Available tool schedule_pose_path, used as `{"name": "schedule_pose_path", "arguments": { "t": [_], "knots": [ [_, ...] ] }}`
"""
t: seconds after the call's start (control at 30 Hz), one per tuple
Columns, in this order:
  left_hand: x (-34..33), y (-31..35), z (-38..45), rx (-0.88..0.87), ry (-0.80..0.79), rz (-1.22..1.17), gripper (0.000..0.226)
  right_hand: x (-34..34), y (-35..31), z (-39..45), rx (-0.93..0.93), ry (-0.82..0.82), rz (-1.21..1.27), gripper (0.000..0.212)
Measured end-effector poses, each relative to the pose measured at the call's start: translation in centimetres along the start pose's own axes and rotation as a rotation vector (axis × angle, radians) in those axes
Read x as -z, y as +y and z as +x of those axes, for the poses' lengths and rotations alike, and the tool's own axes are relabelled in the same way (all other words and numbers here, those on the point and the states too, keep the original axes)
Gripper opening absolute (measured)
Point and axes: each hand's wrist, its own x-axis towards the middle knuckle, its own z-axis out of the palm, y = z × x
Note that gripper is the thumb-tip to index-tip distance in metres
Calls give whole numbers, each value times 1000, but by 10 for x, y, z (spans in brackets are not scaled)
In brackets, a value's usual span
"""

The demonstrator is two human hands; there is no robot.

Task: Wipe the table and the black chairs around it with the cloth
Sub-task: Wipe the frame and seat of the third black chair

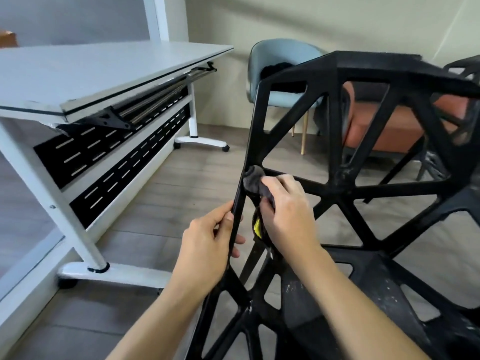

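Note:
A black chair (335, 105) with an open lattice frame fills the right half of the view, close in front of me. My left hand (207, 242) grips its left edge bar. My right hand (288, 211) presses a dark grey cloth (253, 181) against the same bar, just above the left hand. A yellow tag of the cloth (257, 226) shows under the right palm. The white table (85, 74) stands to the left, its top slightly tilted, apart from the chair.
A light blue armchair (275, 61) with something dark on it stands by the far wall. An orange seat (384, 131) lies behind the black chair. Another black chair (465, 66) shows at the right edge. The table's wheeled feet (202, 142) rest on the wooden floor.

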Motion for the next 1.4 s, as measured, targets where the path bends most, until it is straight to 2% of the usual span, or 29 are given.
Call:
{"name": "schedule_pose_path", "arguments": {
  "t": [0.07,0.13,0.2,0.27,0.4,0.5,0.57,0.67,0.73,0.9,1.0,1.07,1.2,1.27,1.4],
  "knots": [
    [0,-2,2,-4,8,8,33,9,-9,24,62,158,-16,34],
    [1,-4,3,-3,4,2,33,15,-10,52,36,374,-14,34],
    [2,-5,3,-2,-6,0,32,12,-10,79,-19,460,-57,37],
    [2,-4,4,6,-20,-25,31,-2,-9,77,-30,407,-103,40],
    [3,-4,5,15,-18,-70,31,-24,-19,24,103,228,-109,39],
    [4,-4,4,11,-17,-83,31,-21,-20,17,161,117,-97,38],
    [3,-5,5,-5,-22,-54,32,-9,-13,33,182,172,-143,35],
    [2,-7,5,6,-22,-29,34,12,6,75,5,399,-113,36],
    [2,-7,5,16,-34,-18,34,10,7,86,-82,424,-75,37],
    [6,-1,6,1,-46,35,32,-26,-21,17,79,164,-94,36],
    [5,0,7,-2,-42,54,33,-21,-19,13,-4,84,49,36],
    [5,2,6,13,-45,-13,30,-13,-13,20,10,41,77,35],
    [5,-2,18,-8,-12,-62,26,-14,-14,27,-71,32,129,35],
    [7,-5,25,-26,0,-40,24,-13,-20,15,-126,6,204,33],
    [11,-4,28,75,-58,-92,18,7,-38,-37,-133,-79,337,31]
  ]
}}
